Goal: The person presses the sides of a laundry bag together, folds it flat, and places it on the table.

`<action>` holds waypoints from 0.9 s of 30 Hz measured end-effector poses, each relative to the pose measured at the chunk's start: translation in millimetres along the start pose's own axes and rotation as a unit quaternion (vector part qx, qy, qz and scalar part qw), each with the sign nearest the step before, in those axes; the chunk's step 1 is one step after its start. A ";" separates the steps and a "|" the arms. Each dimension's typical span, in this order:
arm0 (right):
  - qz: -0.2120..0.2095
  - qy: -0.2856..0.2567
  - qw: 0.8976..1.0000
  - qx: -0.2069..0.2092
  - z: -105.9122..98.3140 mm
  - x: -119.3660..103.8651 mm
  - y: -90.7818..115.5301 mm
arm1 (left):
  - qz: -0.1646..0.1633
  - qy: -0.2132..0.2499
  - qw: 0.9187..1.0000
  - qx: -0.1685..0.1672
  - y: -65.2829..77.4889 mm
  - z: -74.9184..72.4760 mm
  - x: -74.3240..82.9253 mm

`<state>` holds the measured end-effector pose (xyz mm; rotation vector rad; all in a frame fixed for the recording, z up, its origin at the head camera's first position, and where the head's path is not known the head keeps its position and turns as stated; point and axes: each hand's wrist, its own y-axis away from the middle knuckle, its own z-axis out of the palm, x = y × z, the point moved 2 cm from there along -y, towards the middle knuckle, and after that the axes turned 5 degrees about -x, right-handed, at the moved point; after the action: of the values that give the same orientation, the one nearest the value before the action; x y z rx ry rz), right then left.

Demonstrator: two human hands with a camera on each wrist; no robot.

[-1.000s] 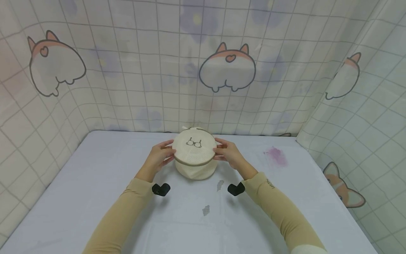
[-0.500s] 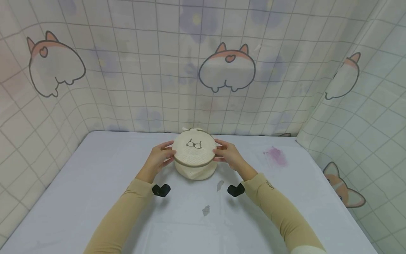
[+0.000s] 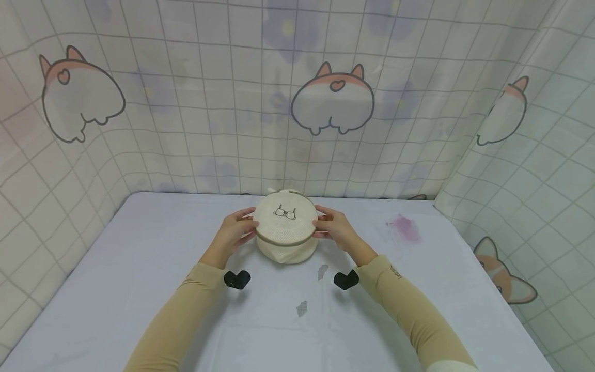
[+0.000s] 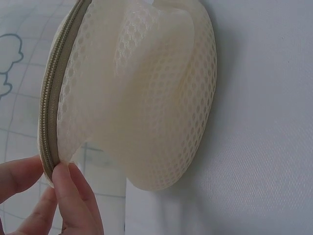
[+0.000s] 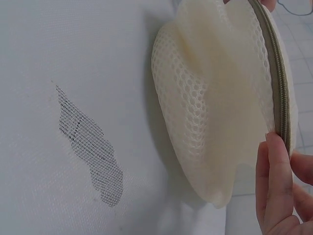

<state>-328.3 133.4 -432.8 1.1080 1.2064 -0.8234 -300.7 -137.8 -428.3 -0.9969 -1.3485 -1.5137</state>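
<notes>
In the head view, we see a round cream mesh bag (image 3: 286, 235) standing on the pale table (image 3: 260, 341), close to its far edge. The left hand (image 3: 232, 232) grips the bag at nine o'clock and the right hand (image 3: 335, 226) grips it at three o'clock, each with the thumb on the near side of the rim. The flat top, with its small glasses print (image 3: 285, 212), leans towards us. Compared with half a second ago, we find that top dipped very slightly towards six o'clock, while both hands have barely moved. Measured from the bag, we spot a pink stain (image 3: 406, 228) well apart at three o'clock and a grey mark (image 3: 323, 272) near five o'clock. A checked curtain (image 3: 209, 103) with dog prints hangs beyond, at twelve o'clock.

In the left wrist view, we see the zip (image 4: 48, 98) curving down the bag's nine o'clock side. Around seven to eight o'clock in the picture, the left hand's fingers (image 4: 73, 200) pinch the zipped rim. The mesh wall below it is slack and folded.

In the right wrist view, the right hand's fingers (image 5: 279, 181) pinch the same rim at about four o'clock. The grey mark lies at nine o'clock, and we glimpse other fingertips behind the rim near one o'clock.
</notes>
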 end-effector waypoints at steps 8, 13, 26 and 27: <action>0.009 -0.001 1.000 0.006 -0.1 3.4 0.3 | -0.006 0.001 1.000 0.004 -2.1 0.6 -2.1; 0.005 -0.003 1.000 0.003 -0.6 6.0 -1.2 | -0.005 0.002 1.000 0.004 -2.6 0.5 -3.5; 0.011 0.001 1.000 0.004 0.6 6.7 -0.8 | -0.008 -0.004 1.000 -0.002 -2.5 -1.2 -7.6; 0.012 0.002 1.000 0.004 0.6 6.5 -0.7 | -0.007 -0.003 1.000 -0.003 -2.3 -1.1 -7.4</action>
<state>-327.4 133.1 -439.3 1.1293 1.1914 -0.8096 -300.6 -138.1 -436.2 -0.9985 -1.3592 -1.5261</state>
